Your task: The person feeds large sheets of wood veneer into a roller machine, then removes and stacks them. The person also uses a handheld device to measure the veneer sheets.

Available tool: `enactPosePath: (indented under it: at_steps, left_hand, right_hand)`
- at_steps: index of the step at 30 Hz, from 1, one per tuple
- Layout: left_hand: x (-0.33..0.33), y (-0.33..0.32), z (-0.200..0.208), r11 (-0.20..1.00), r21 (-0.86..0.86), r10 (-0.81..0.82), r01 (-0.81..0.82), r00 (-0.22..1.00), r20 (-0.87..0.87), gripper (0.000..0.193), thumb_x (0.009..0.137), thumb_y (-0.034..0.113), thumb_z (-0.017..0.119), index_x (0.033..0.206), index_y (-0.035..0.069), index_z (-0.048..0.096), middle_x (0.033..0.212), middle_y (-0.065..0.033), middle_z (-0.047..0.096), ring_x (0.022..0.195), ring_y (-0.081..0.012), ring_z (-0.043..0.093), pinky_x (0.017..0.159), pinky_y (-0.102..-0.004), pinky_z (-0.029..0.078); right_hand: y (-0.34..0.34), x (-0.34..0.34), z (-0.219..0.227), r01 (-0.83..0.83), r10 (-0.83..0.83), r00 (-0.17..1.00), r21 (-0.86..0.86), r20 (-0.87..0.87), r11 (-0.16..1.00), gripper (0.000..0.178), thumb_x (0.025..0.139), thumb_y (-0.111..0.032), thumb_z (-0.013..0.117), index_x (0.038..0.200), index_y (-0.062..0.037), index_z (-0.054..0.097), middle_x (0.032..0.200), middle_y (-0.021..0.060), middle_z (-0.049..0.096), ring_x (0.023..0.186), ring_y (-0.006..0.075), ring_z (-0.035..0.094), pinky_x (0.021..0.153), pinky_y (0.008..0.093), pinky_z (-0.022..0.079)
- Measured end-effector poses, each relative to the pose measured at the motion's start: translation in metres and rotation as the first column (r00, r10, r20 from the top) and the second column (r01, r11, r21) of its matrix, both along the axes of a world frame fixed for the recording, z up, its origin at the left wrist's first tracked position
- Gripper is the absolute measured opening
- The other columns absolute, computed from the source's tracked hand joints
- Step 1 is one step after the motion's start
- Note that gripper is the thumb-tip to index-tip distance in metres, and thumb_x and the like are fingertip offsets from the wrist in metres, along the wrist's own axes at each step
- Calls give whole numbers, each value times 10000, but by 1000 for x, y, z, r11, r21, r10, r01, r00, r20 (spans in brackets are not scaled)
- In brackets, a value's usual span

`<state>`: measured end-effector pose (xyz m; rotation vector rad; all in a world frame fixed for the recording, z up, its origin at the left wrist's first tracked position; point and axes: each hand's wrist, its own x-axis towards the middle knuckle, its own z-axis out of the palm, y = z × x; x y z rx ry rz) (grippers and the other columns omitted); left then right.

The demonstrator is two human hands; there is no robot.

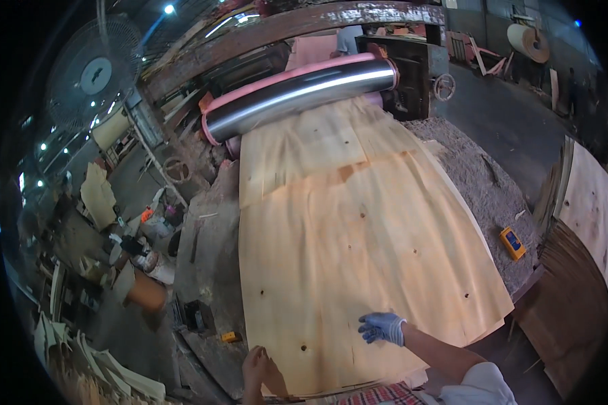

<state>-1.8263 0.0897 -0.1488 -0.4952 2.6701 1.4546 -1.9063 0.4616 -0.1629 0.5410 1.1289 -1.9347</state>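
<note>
A wide, pale wood veneer sheet (344, 250) with several dark knots lies in front of me, its surface wavy. Its far part meets another veneer piece (311, 138) along a ragged brownish seam, and this reaches under a shiny metal roller (304, 94). My right hand (383, 328), in a blue-grey glove, rests on the near part of the sheet with fingers spread. At the sheet's near left edge is my bare left hand (254, 366), its fingers drawn together on the edge; their tips are partly hidden.
A yellow handheld device (512, 243) lies on the rough bench at right, a small yellow object (230, 337) at left. A handwheel (444, 87) flanks the roller frame. Stacked veneer (584, 209) stands at right; a large fan (96, 75) at upper left. A person (348, 40) is behind the machine.
</note>
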Motion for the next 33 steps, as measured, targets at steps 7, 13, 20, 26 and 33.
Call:
enactPosePath:
  at_steps: [7,13,20,26,33]
  left_hand:
    - [22,-25,-22,954,-290,-143,82,970,-197,284,759,72,515,1030,-7,483,908,-170,512,797,-262,513,708,-307,408]
    - [38,-54,-45,993,-19,116,-117,993,-33,300,794,95,482,1077,2,513,898,-129,580,823,-212,547,718,-289,414]
    - [43,-66,-4,998,50,-39,39,999,-2,147,792,107,475,830,-17,544,764,-88,585,722,-124,534,616,-288,415]
    - [50,-63,25,854,510,155,-99,986,-68,185,766,70,514,910,-37,558,751,-63,594,638,-173,551,605,-305,442]
    - [42,-18,103,546,824,116,149,961,-251,380,734,110,553,1072,-60,517,921,-124,612,772,-207,615,683,-297,496]
  right_hand:
    - [5,87,-5,-66,65,997,-8,-41,998,389,840,-180,531,1168,11,449,993,184,569,789,272,603,683,384,528]
    - [46,158,-36,-26,35,996,-118,79,993,399,882,-257,473,1174,14,439,1085,201,546,879,306,581,720,402,509]
    - [34,197,-22,-60,48,982,62,180,996,377,891,-280,453,1165,-21,464,1097,176,559,896,274,586,712,379,501]
    - [22,214,-77,326,-299,943,-229,145,917,359,841,-349,526,1047,-56,540,983,133,591,761,221,561,693,330,477]
    - [38,197,-46,108,-51,991,-532,120,840,548,849,-465,469,1132,3,456,931,185,597,715,256,591,610,344,484]
